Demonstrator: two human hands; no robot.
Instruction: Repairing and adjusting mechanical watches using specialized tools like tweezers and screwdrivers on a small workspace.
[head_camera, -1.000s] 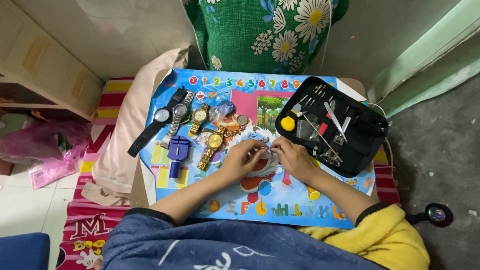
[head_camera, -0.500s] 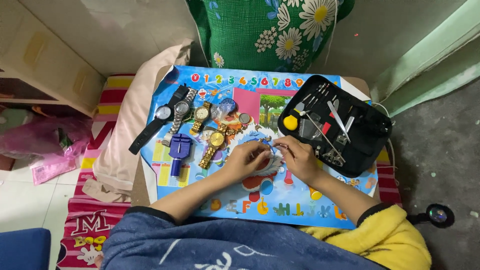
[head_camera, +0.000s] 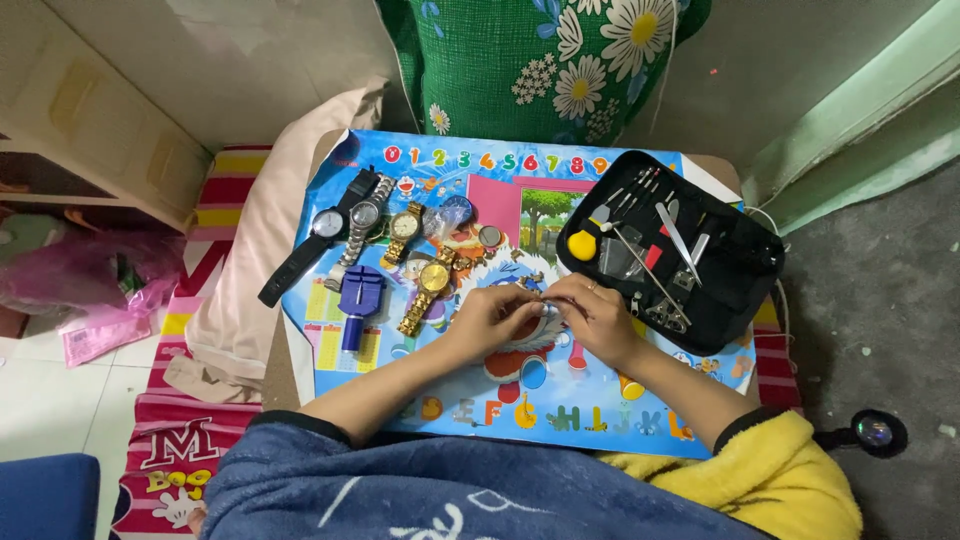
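My left hand (head_camera: 493, 317) and my right hand (head_camera: 594, 313) meet over the middle of a blue cartoon play mat (head_camera: 560, 405), fingers pinched together on a small silver watch piece (head_camera: 543, 306) mostly hidden between them. Just left of my left hand lies a gold watch (head_camera: 428, 284). Further left are another gold-faced watch (head_camera: 402, 230), a silver watch (head_camera: 359, 226), a black-strap watch (head_camera: 312, 240) and a blue link-removal tool (head_camera: 357, 300).
An open black tool case (head_camera: 745, 262) with tweezers, screwdrivers and a yellow round piece sits at the right. A green floral cushion (head_camera: 540, 60) stands behind the mat. A beige cloth (head_camera: 250, 250) lies at left, a pink bag (head_camera: 80, 275) on the floor.
Both hands have stayed together over the mat's middle, with small finger movements on the watch piece. The camera view shifted slightly.
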